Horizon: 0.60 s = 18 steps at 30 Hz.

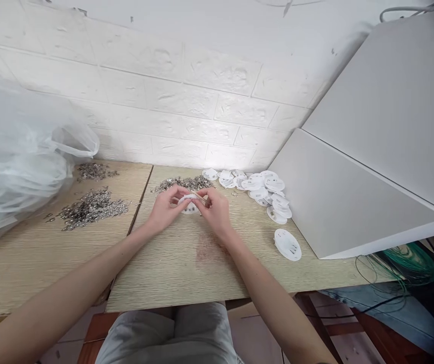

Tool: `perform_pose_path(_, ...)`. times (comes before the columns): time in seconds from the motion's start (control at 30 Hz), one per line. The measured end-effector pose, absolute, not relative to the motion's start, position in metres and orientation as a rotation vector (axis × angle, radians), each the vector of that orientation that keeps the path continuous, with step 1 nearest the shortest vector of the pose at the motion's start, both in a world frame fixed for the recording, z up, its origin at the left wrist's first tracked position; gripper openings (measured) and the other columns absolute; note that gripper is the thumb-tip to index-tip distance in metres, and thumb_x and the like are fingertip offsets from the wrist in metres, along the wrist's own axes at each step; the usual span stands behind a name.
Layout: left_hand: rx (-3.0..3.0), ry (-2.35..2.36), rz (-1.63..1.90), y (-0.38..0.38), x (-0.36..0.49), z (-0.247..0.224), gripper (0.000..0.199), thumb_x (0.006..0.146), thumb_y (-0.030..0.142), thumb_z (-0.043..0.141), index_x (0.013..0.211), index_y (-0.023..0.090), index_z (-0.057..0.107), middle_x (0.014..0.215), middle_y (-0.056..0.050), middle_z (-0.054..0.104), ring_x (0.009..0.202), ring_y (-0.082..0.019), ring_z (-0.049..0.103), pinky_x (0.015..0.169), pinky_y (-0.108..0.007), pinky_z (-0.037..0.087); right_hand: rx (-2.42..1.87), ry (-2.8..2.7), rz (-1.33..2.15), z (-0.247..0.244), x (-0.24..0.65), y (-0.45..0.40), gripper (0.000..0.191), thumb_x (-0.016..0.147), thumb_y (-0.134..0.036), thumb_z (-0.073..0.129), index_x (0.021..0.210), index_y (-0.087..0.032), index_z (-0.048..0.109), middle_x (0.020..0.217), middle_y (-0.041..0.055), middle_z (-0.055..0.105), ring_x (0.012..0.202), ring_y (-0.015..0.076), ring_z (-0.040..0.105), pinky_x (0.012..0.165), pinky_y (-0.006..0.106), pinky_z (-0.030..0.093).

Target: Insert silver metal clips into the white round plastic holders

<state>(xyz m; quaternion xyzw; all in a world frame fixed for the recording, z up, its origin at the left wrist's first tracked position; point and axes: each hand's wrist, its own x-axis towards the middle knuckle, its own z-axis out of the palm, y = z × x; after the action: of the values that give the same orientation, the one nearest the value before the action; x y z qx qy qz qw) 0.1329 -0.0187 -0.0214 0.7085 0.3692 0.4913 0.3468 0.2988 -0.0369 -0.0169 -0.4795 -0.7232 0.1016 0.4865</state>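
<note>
Head view: both hands (pixel 192 210) angle inward, grip pinching a white disc (pixel 190 208).

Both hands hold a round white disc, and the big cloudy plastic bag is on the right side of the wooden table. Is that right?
Not quite: the head view shows the big cloudy plastic bag on the left side of the wooden table. The left hand and right hand do hold a round white disc.
</note>
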Motion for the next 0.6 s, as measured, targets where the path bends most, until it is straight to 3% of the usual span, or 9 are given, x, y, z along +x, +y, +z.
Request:
perform_pose_path(0.1, 2.003, 0.932, 1.348, -0.019, 0.132, -0.023, 0.014, 0.086, 0.032, 0.059, 0.090, 0.019, 0.064, 0.086, -0.003, 0.067, 0.076, -0.015, 0.062, 0.067, -0.028, 0.052, -1.091, -1.826, 0.154, -0.019, 0.299, -0.036, 0.013, 0.089, -0.030, 0.059, 0.085, -0.017, 0.062, 0.084, 0.0029, 0.064, 0.056, 0.0094, 0.047, 0.056, 0.023, 0.039)
perform_pose_path(0.3, 2.309, 0.830, 1.581, -0.017, 0.129, -0.025, 0.006, 0.085, 0.013, 0.056, 0.085, 0.017, 0.060, 0.087, -0.004, 0.067, 0.082, -0.015, 0.063, 0.072, -0.029, 0.051, -1.001, -1.922, -0.163, -0.025, 0.299, -0.035, 0.016, 0.093, -0.023, 0.050, 0.084, -0.018, 0.063, 0.083, 0.0048, 0.067, 0.062, 0.0096, 0.056, 0.052, 0.022, 0.038)
perform_pose_path(0.6, 2.422, 0.753, 1.682, -0.017, 0.127, -0.021, 0.009, 0.083, 0.010, 0.057, 0.080, 0.018, 0.056, 0.091, -0.005, 0.064, 0.083, -0.016, 0.062, 0.071, -0.031, 0.050, -0.850, -1.887, -0.337, -0.029, 0.299, -0.031, 0.012, 0.091, -0.018, 0.054, 0.086, -0.021, 0.065, 0.084, 0.0042, 0.071, 0.076, 0.0115, 0.066, 0.062, 0.021, 0.048)
